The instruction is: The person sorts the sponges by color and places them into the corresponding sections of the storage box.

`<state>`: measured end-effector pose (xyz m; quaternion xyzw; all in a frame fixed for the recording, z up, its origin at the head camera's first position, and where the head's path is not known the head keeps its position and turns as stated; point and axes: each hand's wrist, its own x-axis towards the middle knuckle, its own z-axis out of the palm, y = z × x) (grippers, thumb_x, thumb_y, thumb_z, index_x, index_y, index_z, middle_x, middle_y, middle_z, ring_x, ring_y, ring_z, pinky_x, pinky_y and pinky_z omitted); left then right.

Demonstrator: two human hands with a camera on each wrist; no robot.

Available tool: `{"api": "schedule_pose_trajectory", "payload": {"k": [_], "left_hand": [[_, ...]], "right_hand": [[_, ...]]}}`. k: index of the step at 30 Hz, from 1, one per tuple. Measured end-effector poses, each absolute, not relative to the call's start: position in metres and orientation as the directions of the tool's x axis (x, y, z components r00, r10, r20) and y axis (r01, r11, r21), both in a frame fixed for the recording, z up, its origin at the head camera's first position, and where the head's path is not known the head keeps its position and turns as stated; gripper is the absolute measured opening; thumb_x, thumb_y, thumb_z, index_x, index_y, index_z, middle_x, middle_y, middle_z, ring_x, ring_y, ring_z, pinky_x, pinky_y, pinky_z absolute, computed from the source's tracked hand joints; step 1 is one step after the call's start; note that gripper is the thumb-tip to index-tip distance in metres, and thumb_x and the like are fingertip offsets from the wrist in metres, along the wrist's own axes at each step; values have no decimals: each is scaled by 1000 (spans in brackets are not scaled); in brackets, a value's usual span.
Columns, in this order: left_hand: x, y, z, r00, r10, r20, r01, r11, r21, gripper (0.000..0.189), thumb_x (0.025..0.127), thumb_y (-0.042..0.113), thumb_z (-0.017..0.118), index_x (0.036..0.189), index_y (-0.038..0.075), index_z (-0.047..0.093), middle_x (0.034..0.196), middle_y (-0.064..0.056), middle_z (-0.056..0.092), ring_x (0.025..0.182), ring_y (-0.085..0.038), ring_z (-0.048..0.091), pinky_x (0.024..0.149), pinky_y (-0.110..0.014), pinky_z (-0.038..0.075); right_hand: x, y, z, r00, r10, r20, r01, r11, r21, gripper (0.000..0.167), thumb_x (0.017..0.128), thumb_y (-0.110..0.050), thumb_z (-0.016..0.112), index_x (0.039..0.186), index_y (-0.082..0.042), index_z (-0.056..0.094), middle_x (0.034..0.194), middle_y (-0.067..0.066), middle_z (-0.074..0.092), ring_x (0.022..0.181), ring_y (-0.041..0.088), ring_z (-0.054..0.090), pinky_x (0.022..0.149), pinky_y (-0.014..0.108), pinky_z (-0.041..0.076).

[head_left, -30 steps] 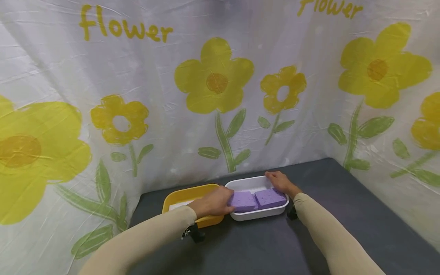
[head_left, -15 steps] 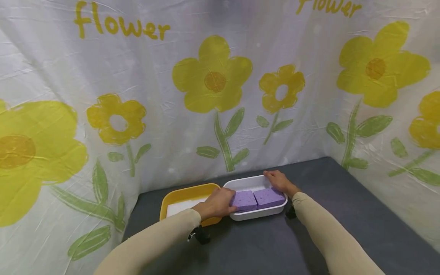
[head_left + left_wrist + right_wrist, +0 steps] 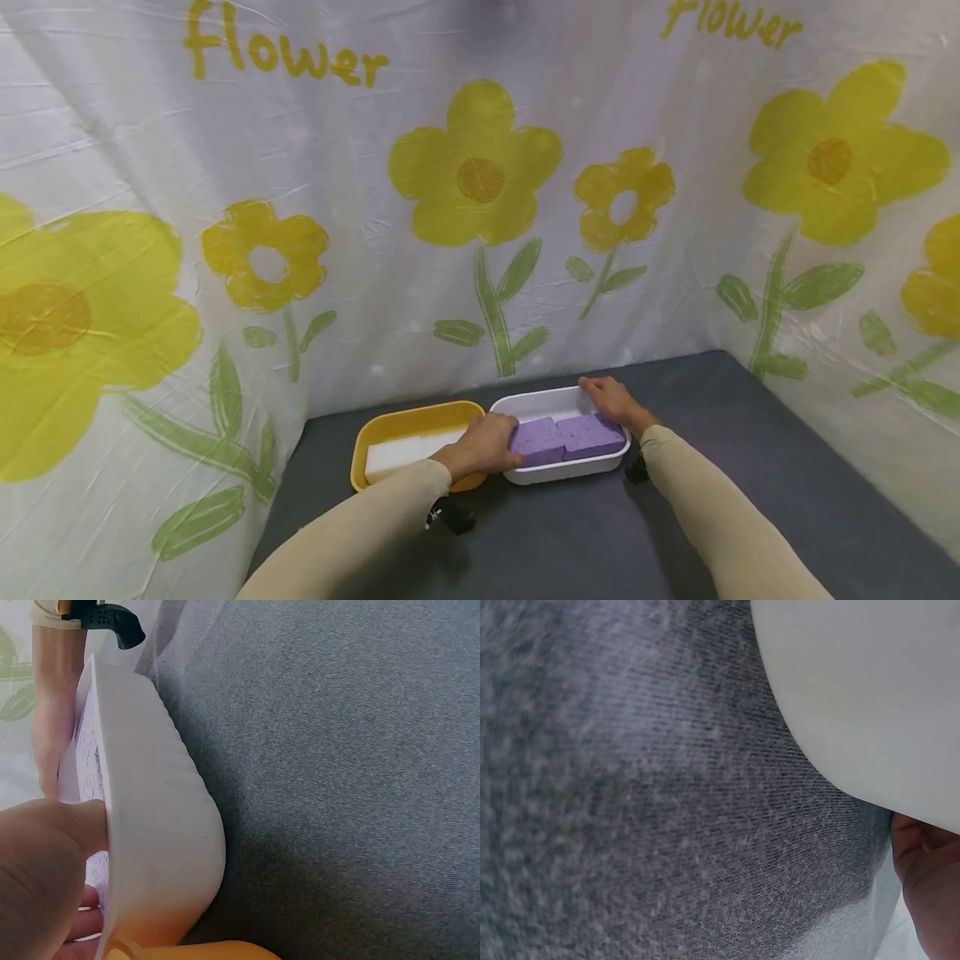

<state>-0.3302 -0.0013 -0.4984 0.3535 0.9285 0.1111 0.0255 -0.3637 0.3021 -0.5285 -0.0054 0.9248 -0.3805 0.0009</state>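
Two purple sponges (image 3: pixel 592 436) lie side by side in a white tray (image 3: pixel 536 477), their inner ends touching. My left hand (image 3: pixel 487 442) reaches in at the tray's left end and holds the left sponge (image 3: pixel 542 442) by its outer end. In the left wrist view, the thumb (image 3: pixel 88 825) lies just inside the near rim, and the other fingers are partly hidden. At the far right corner, my right hand (image 3: pixel 611 400) grips the white tray's rim. The right wrist view shows its curled fingers (image 3: pixel 922 847) against the tray's outside.
Left of the white tray, and close against it, stands a yellow tray (image 3: pixel 397 423) holding white pads (image 3: pixel 393 454). Both trays stand on a dark grey cloth-covered table (image 3: pixel 562 542). A flower-printed curtain (image 3: pixel 360 350) hangs behind and at the sides.
My left hand has shifted a little to the right with the left sponge, uncovering more of the white pads. The right hand stays on the tray's rim.
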Motion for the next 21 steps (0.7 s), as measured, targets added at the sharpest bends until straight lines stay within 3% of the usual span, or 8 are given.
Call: {"api": "schedule_pose_trajectory", "payload": {"k": [4, 7, 12, 15, 17, 21], "left_hand": [[-326, -7, -505, -742, 666, 77, 657, 699, 282, 43, 93, 38, 81, 122, 6, 74, 108, -4, 77, 93, -16, 64, 89, -36, 55], [-325, -17, -518, -719, 665, 201, 690, 649, 321, 42, 97, 37, 74, 123, 4, 74, 113, -8, 77, 97, -19, 67, 93, -38, 57], [-321, -30, -531, -707, 578, 408, 707, 583, 400, 39, 99, 31, 67, 122, -1, 74, 118, -15, 77, 108, -32, 71, 100, -49, 58], [-315, -35, -523, -759, 509, 405, 651, 595, 472, 39, 99, 27, 66, 125, -1, 74, 122, -18, 77, 113, -36, 70, 106, -54, 56], [-313, -40, -515, -803, 463, 375, 596, 615, 516, 39, 100, 24, 67, 128, -2, 74, 125, -19, 76, 117, -38, 70, 109, -56, 55], [-317, -55, -502, -862, 368, 349, 507, 647, 570, 36, 103, 25, 68, 130, 3, 75, 130, -14, 77, 124, -35, 71, 111, -54, 55]], "right_hand": [[-365, 300, -534, -1000, -8, 4, -9, 713, -701, 51, 118, -41, 42, 110, -2, 75, 107, 15, 68, 104, 32, 60, 88, 45, 46], [-368, 296, -536, -1000, -14, 10, -17, 715, -699, 52, 118, -40, 43, 121, 0, 77, 114, 16, 71, 107, 32, 61, 92, 47, 48], [-370, 292, -534, -999, -29, 19, -34, 723, -690, 52, 118, -38, 43, 121, 1, 76, 111, 17, 71, 104, 32, 62, 91, 49, 48], [-367, 294, -534, -1000, -25, 15, -28, 728, -685, 52, 118, -38, 43, 124, 3, 76, 116, 20, 72, 110, 36, 64, 97, 53, 51], [-365, 296, -535, -1000, -22, 9, -22, 729, -684, 54, 118, -38, 43, 133, 4, 73, 128, 25, 73, 122, 43, 66, 107, 58, 51], [-359, 308, -534, -999, -18, -40, 15, 718, -695, 63, 117, -45, 40, 152, 4, 60, 156, 31, 57, 148, 53, 50, 124, 65, 39]]}}
